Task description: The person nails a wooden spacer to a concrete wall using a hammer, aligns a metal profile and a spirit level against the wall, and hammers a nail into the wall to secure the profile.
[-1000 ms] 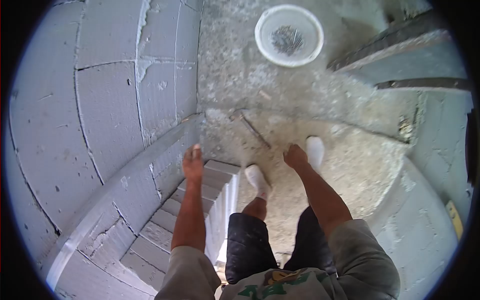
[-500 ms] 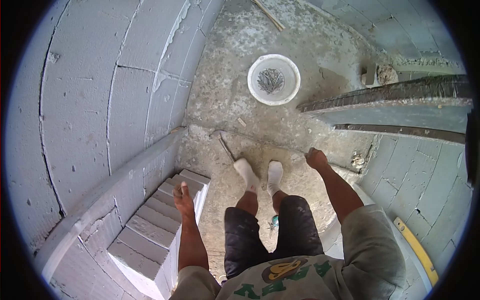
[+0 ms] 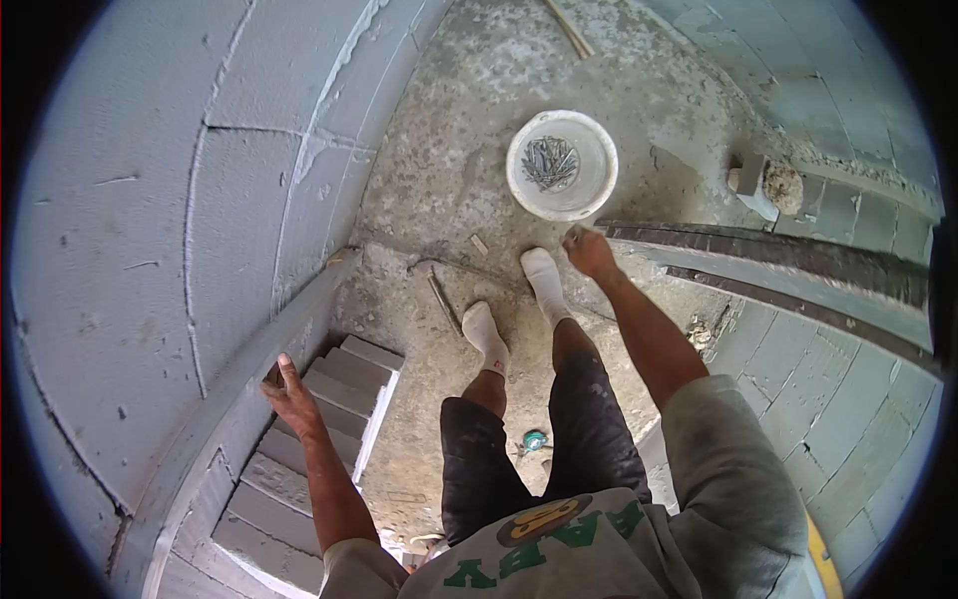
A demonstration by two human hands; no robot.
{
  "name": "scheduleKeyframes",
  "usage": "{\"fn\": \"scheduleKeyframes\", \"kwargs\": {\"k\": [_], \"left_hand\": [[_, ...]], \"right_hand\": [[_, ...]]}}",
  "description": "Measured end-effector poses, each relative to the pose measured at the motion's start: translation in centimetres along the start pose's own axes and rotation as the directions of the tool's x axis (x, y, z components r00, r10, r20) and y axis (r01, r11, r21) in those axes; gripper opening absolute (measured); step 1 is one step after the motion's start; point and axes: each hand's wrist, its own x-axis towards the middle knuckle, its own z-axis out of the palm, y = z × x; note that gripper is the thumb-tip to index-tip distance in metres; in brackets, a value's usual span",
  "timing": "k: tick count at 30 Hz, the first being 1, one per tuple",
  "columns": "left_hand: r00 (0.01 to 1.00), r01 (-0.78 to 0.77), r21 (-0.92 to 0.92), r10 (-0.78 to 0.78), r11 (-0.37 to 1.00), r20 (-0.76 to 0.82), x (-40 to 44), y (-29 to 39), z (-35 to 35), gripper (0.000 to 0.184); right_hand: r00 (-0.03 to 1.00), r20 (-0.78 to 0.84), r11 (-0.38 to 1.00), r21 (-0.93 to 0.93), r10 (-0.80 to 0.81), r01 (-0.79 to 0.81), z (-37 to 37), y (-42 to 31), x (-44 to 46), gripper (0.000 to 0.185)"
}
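My left hand [image 3: 289, 397] is by the long ledge [image 3: 232, 371] along the left wall, above the stacked grey blocks [image 3: 279, 489]. Its thumb stands apart from the half-curled fingers, and I see nothing in it. My right hand [image 3: 591, 253] is closed, just below the white bucket [image 3: 606, 190] in view and near the end of a dark-edged beam [image 3: 689, 238]. Whatever its fingers may hold is hidden. Several nails [image 3: 550, 163] lie inside the bucket. A hammer [image 3: 444, 301] lies on the floor by my left foot.
Grey block walls [image 3: 249, 190] rise on both sides. A green tape measure [image 3: 535, 440] lies on the concrete floor [image 3: 469, 130] between my legs. Wooden strips [image 3: 569, 28] lie at the far end, and a yellow level [image 3: 823, 559] leans at lower right.
My right foot has stepped forward toward the bucket. My left hand has moved left to the ledge, and my right hand has moved forward and left, near the bucket.
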Motion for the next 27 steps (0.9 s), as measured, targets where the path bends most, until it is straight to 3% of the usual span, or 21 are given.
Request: {"fn": "scheduleKeyframes", "kwargs": {"k": [1,4,6,7,8,9,10,15,19,22,24,27], "left_hand": [[1.000,0.006,0.017,-0.005,1.000,-0.018,-0.3,-0.4,0.9,0.060],[0.999,0.023,-0.132,-0.026,0.991,-0.023,-1.7,-5.6,4.8,0.063],[0.993,0.094,-0.173,-0.080,0.980,0.087,-2.6,-9.9,7.4,0.064],[0.992,0.124,-0.069,-0.122,0.990,0.040,-2.9,-10.6,8.9,0.064],[0.986,0.169,0.025,-0.168,0.985,-0.016,-3.0,-10.7,10.8,0.064],[0.982,0.179,0.005,-0.178,0.984,-0.057,-2.8,-10.6,12.4,0.066],[0.981,0.176,-0.020,-0.177,0.984,-0.085,-2.1,-10.6,14.0,0.067],[0.956,0.153,-0.018,-0.152,0.988,-0.251,1.7,-7.6,17.4,0.075],[0.923,0.058,0.068,-0.027,0.996,-0.383,3.3,-5.9,16.4,0.083],[0.801,-0.079,0.041,0.087,0.996,-0.592,2.3,-4.6,15.2,0.082],[0.684,-0.175,0.128,0.214,0.976,-0.698,1.2,-3.9,13.2,0.081],[0.443,-0.332,0.283,0.413,0.900,-0.795,0.6,-1.2,8.0,0.080]], "right_hand": [[0.996,-0.055,0.997,0.032,-0.070,0.072,0.2,0.8,1.7,0.028],[0.994,-0.062,0.993,-0.085,-0.088,0.083,-0.1,2.6,7.3,0.027],[0.982,-0.036,0.971,-0.161,-0.183,0.175,3.1,6.7,13.6,0.026],[0.986,-0.082,0.966,-0.223,-0.149,0.127,4.2,7.7,15.9,0.026],[0.959,-0.135,0.921,-0.338,-0.250,0.192,4.6,8.2,17.3,0.028],[0.990,-0.060,0.968,-0.226,-0.128,0.112,3.4,6.5,18.3,0.030],[0.996,-0.054,0.960,-0.274,-0.071,0.054,4.4,7.9,20.7,0.031],[0.993,-0.057,0.894,-0.442,-0.101,0.065,6.1,6.8,24.1,0.028],[0.987,-0.115,0.906,-0.420,-0.108,0.050,7.8,7.5,25.3,0.025],[0.981,-0.130,0.907,-0.415,-0.143,0.077,7.7,8.6,25.2,0.023],[0.985,-0.119,0.933,-0.352,-0.124,0.075,7.9,10.4,25.1,0.022],[0.999,-0.040,0.966,-0.258,-0.004,-0.007,7.7,11.9,26.2,0.026]]}}
